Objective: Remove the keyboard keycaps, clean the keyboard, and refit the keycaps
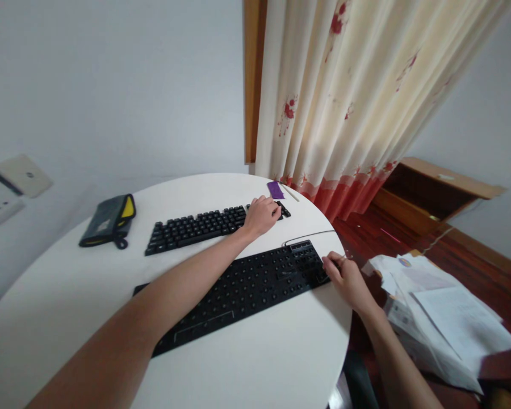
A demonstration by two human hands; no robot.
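Black keycaps (196,227) lie in rows on the white table, laid out like a keyboard. My left hand (262,216) rests over their right part with its fingers curled down; what the fingertips hold, if anything, is hidden. Closer to me is a black keyboard base (255,284), stripped of its keycaps over the area I can see. My left forearm crosses above its left part and hides some of it. At the base's right end, my right hand (343,278) is closed around a thin, wire-like tool (347,257), too small to make out well.
A dark pouch with yellow trim (111,220) lies at the table's left. Beyond the keycaps are a purple cloth (275,190) and a pale stick (291,193). A cable (309,234) runs off the right edge. Papers (447,312) are piled beside the table, below a curtain (323,102).
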